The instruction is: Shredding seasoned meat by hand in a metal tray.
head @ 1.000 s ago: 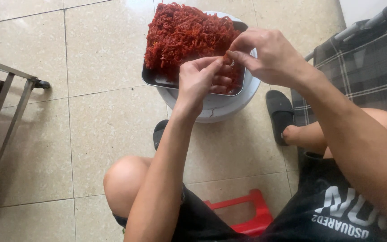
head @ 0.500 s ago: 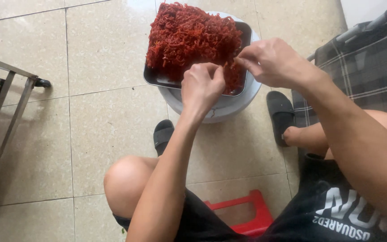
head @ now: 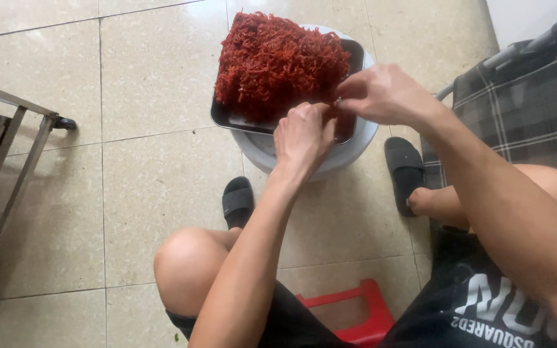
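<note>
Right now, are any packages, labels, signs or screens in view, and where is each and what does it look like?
No packages, signs or screens show.
Printed lettering on the black shorts: bottom right, on the person's lap; large white block print on black fabric, seen upside down.
Nothing else bears print: the metal tray of red shreds under the left hand and right hand is plain.

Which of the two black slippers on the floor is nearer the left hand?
The black slipper just below the left hand, beside the left forearm; the other black slipper lies right of the white bowl.
</note>
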